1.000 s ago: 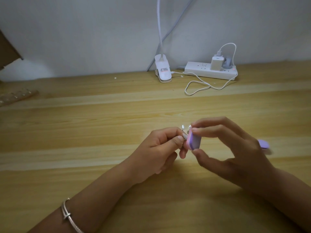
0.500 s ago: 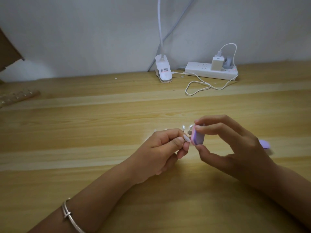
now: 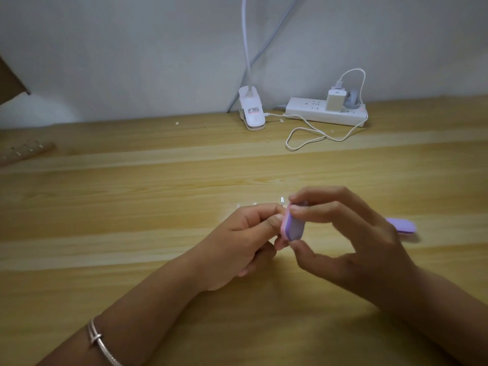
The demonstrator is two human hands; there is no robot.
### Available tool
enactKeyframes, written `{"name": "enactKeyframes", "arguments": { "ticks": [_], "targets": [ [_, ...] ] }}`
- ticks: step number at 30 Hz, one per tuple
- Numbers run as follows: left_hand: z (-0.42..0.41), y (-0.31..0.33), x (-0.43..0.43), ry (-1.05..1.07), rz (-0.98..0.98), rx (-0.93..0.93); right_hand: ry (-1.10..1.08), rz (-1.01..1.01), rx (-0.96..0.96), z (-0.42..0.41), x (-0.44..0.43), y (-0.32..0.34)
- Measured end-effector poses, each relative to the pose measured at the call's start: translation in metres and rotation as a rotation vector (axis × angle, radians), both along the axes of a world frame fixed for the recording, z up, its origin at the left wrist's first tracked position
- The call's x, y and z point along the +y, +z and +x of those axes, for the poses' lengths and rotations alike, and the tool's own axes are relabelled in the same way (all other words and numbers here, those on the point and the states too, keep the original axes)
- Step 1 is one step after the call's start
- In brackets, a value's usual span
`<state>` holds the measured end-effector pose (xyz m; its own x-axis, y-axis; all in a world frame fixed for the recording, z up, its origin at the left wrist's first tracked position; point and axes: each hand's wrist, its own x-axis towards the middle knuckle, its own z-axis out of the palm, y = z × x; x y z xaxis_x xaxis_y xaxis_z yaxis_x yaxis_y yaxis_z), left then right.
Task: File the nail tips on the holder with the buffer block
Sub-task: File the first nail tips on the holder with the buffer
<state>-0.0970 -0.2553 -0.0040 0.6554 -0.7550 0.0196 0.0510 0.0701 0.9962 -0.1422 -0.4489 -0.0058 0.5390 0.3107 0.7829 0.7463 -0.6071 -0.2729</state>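
Filing seems begun: the buffer block (image 3: 293,228) is pinched by the right hand (image 3: 351,241) against the holder (image 3: 282,200) gripped by the left hand (image 3: 245,241); gentle rubs are needed next.

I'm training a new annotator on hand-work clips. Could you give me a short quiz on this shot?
1. True or false: the buffer block lies flat on the table.
2. Which wrist wears the bracelet? A left, B right, C both.
3. Fill in: the white charger is plugged into the ___.

Key:
1. False. The right hand pinches it above the table, against the mostly hidden holder that the left hand grips.
2. A.
3. Power strip.
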Motion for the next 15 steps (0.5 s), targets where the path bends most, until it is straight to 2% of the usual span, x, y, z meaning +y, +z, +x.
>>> {"name": "enactKeyframes", "arguments": {
  "ticks": [5,12,15],
  "targets": [
    [-0.002,0.001,0.0,0.063,0.068,-0.104,-0.053,-0.079,-0.004,0.004,-0.006,0.0],
    [-0.002,0.001,-0.001,0.121,0.046,-0.148,-0.034,0.037,0.046,0.007,-0.007,-0.001],
    [0.0,0.0,0.0,0.216,0.023,-0.169,-0.085,0.153,0.104,0.013,-0.016,0.001]
  ]
}}
